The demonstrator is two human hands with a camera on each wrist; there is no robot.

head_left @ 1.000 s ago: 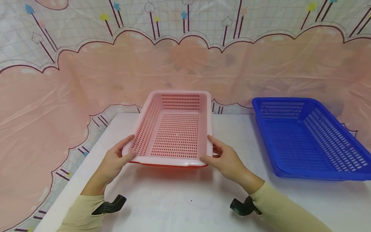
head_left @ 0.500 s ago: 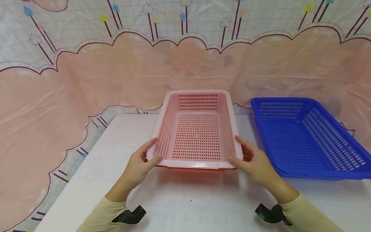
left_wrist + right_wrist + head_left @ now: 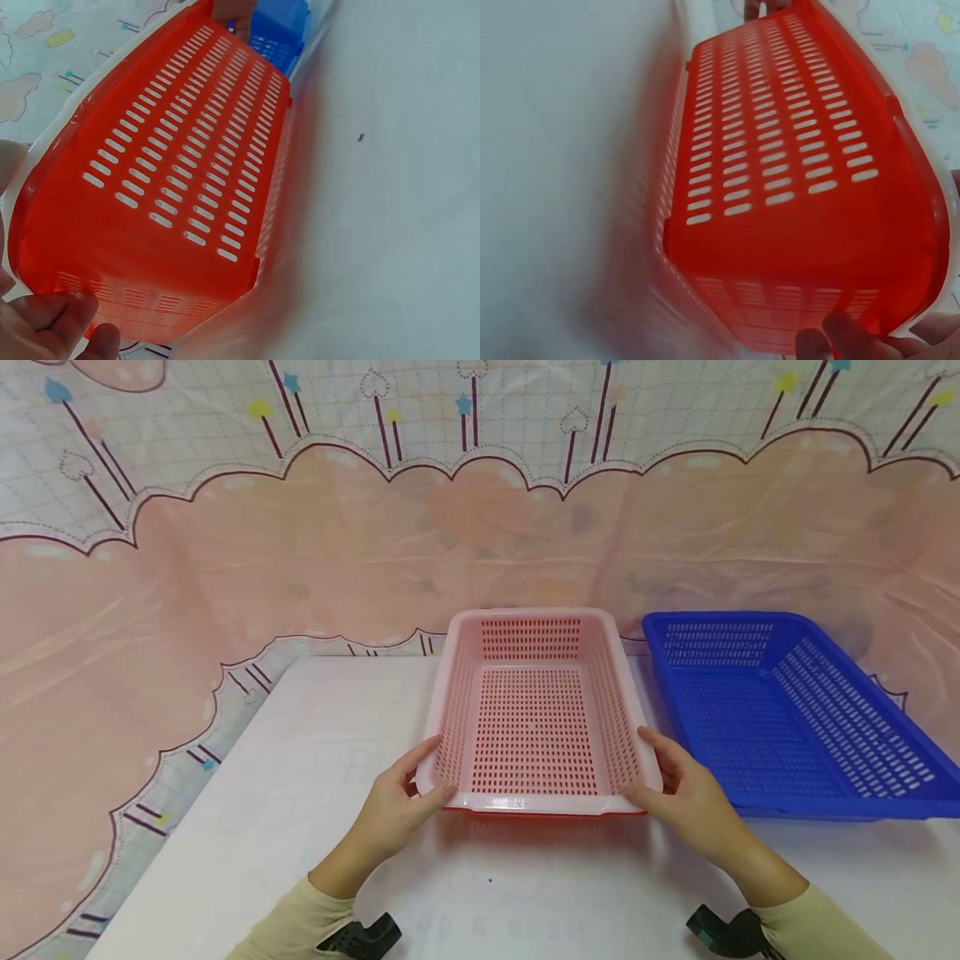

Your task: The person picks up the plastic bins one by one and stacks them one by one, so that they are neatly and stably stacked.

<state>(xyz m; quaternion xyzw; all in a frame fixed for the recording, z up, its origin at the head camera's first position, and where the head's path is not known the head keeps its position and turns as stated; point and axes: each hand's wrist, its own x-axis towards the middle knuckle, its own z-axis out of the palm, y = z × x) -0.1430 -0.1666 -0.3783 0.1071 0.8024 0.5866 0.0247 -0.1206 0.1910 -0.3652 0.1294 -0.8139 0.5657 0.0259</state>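
A pink slotted plastic basket (image 3: 532,727) sits nested inside a red basket (image 3: 180,150); in the head view only a thin strip of the red one shows beneath the pink rim. My left hand (image 3: 396,806) grips the stack's near left corner, thumb on the pink rim and fingertips under it against the red side. At the near right corner my right hand (image 3: 693,806) holds the stack the same way. Both wrist views show the slotted red wall (image 3: 772,150) close above the white tabletop; whether its base touches the table, I cannot tell.
A larger blue slotted basket (image 3: 750,718) stands to the right, its left side close to the pink basket and my right hand. Behind the white table (image 3: 322,727) hangs a patterned pink and white cloth (image 3: 375,543).
Both hands have carried the nested baskets to the right, toward the blue basket, and the stack has lowered slightly in the last half second. The grip on both corners is the same.
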